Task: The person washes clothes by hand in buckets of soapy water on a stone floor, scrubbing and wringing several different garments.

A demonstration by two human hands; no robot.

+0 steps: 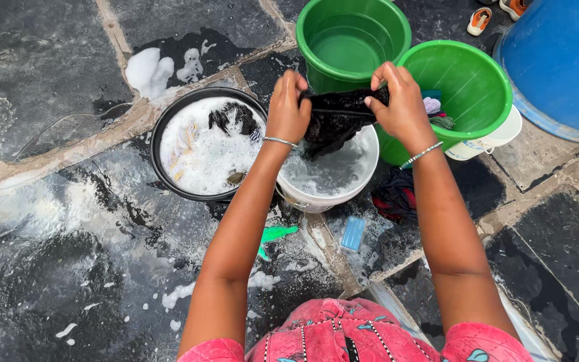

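Both hands grip a wet black garment [335, 121] stretched between them above a white bucket [330, 177]: the left hand [287, 107] is clenched on its left end, the right hand [400, 100] on its right. A black basin [169, 127] of suds sits left; two green buckets [484, 80] stand beyond; a blue soap bar [352, 233] lies nearer.
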